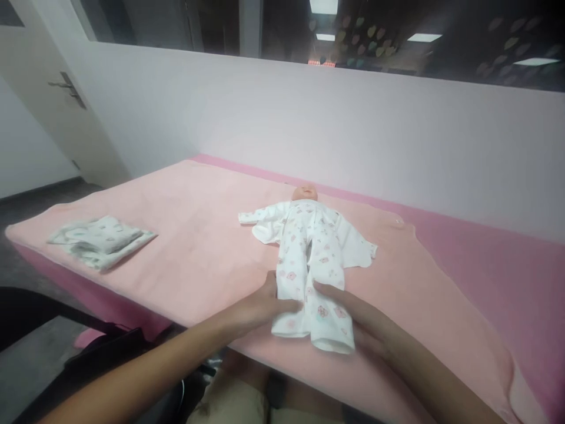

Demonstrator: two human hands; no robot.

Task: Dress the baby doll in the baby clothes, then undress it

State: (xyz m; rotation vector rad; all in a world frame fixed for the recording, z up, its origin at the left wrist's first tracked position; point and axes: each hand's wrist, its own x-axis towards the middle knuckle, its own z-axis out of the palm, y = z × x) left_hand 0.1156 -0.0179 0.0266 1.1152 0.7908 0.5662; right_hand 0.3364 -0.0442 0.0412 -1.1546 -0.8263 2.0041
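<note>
A baby doll (305, 192) lies on its back with its head toward the wall. White printed baby trousers (324, 259) lie over its front, legs toward me. Under them a white baby shirt (355, 241) spreads its sleeves to both sides. My left hand (265, 303) grips the left trouser leg, thumb on top and fingers along the outer side and beneath. My right hand (353, 309) holds the other leg the same way, its thumb on the cloth near the knee. The fingers under the cloth are hidden.
A folded stack of white printed cloth (103, 238) rests at the left of the table, on a pink blanket (189, 235). A white wall (353, 123) with a window stands behind. A dark chair (110, 347) is at the lower left, close to the table edge.
</note>
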